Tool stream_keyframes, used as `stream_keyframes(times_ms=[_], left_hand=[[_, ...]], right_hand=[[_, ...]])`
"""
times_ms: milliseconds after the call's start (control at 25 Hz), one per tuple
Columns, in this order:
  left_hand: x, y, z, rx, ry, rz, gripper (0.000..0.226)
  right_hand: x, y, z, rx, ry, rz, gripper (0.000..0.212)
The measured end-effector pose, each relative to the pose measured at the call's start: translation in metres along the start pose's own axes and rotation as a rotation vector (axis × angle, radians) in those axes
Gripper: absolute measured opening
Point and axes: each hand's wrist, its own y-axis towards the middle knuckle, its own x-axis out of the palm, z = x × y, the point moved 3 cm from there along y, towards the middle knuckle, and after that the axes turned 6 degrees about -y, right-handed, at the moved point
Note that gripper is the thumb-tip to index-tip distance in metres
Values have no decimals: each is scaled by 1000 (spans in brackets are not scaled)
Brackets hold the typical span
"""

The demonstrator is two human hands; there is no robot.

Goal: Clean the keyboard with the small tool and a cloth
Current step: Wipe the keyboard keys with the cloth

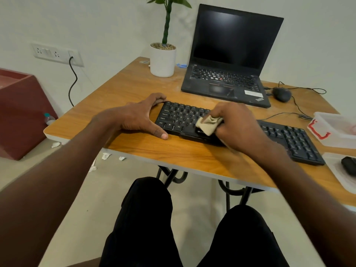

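Observation:
A black keyboard (pixel 180 116) lies across the middle of the wooden table (pixel 134 89). My left hand (pixel 142 117) grips its left end, with the fingers over the far corner and the thumb along the near edge. My right hand (pixel 237 122) holds a bunched beige cloth (pixel 209 122) against the keys at the keyboard's middle. My right hand and forearm hide the middle of the keyboard; its right part (pixel 292 139) shows beyond them. A small blue item (pixel 181 65) lies near the plant pot; I cannot tell whether it is the small tool.
An open black laptop (pixel 227 74) stands behind the keyboard, with a wired mouse (pixel 282 94) to its right. A white plant pot (pixel 163 60) stands at the back. A clear plastic box (pixel 335 130) and a dark object (pixel 348 164) sit at the right edge. Paper scraps (pixel 106 156) lie on the floor.

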Motion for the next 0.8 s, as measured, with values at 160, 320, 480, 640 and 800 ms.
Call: stream_keyframes(times_ms=[160,320,480,640,800], left_hand=[[0,-1,2,-1,1,7,139],[0,-1,0,-1,-17,3,140],[-1,-1,1,-3,-11,-11,140],[-1,-1,0,-13,4,9,139],[0,0,-1,-18,14,19,140]], right_hand=[[21,18,-48,-137,75,62,41],[20,14,-34,-89,-101,65,41],[5,-6,-11,25,-155,15,42],[6,8,-34,7,-131,98,38],[19,29,-54,-113,-126,87,39]])
